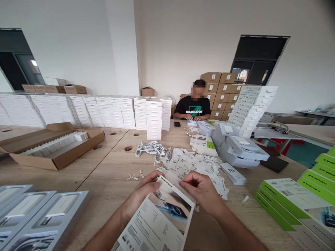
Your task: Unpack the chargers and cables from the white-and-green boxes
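Observation:
A white printed cardboard packaging sleeve (159,216), with a product picture on its upper part, is tilted up in front of me. My left hand (146,188) grips its upper left corner, thumb on the printed face. At its top right edge the fingers of my right hand (200,190) are closed in a pinch near a pale flap (174,179). Whether anything lies inside the sleeve is hidden. Just beyond my hands spreads a heap of small white paper pieces (193,162). Coiled white cables (154,150) lie to the left of the heap.
Trays with white devices (61,205) stand front left, and an open carton (75,148) behind them. Green-and-white boxes (285,195) are stacked at right. Grey trays (246,148) and a tall box stack (248,108) stand farther back. A co-worker (193,104) sits across the table.

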Available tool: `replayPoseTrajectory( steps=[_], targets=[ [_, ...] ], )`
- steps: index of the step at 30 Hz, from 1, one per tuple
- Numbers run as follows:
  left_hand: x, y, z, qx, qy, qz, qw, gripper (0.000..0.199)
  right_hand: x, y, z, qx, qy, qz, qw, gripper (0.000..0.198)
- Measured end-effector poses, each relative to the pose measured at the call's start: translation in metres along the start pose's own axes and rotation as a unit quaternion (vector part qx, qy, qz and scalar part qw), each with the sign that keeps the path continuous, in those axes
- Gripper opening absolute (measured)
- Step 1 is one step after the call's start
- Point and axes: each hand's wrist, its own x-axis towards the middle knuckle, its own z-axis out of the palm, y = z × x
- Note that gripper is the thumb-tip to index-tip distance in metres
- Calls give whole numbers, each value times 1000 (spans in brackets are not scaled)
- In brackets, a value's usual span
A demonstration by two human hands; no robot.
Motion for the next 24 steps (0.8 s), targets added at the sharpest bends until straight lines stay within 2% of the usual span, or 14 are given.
replayPoseTrajectory(
  steps=[4, 6, 8, 10, 13, 16, 19, 21, 22, 24],
  targets=[
    [3, -3, -4, 7, 3, -4, 1000, 23, -3, 1, 3, -153, 22, -136, 979, 25],
    [4, -3, -4, 18, 1, -4, 1000, 21, -2, 2, 3, -182, 17, -162, 970, 26],
    [3, -2, -3, 25, -1, -10, 1000, 21, -1, 3, 2, -144, 12, -119, 982, 25],
    [1, -1, -2, 26, -2, -21, 999, 23, 1, 3, 0, -61, -8, -36, 997, 24],
    [-1, 2, -2, 36, -11, -35, 999, 22, 2, 3, -1, 19, -48, 43, 998, 26],
    [-1, 3, -2, 44, -20, -36, 998, 19, -1, 2, 1, -21, -43, 18, 999, 21],
    [0, 3, -2, 43, -19, -31, 998, 20, -4, -1, 4, -96, -31, -76, 992, 22],
    [0, 3, -2, 54, -15, -33, 998, 21, -5, -3, 4, -108, -27, -111, 988, 25],
    [0, 4, -1, 64, -12, -33, 997, 20, -4, -4, 4, -86, -27, -99, 991, 27],
    [-1, 5, -1, 80, -13, -27, 996, 20, -3, -5, 4, 13, -31, -19, 999, 32]
  ],
)
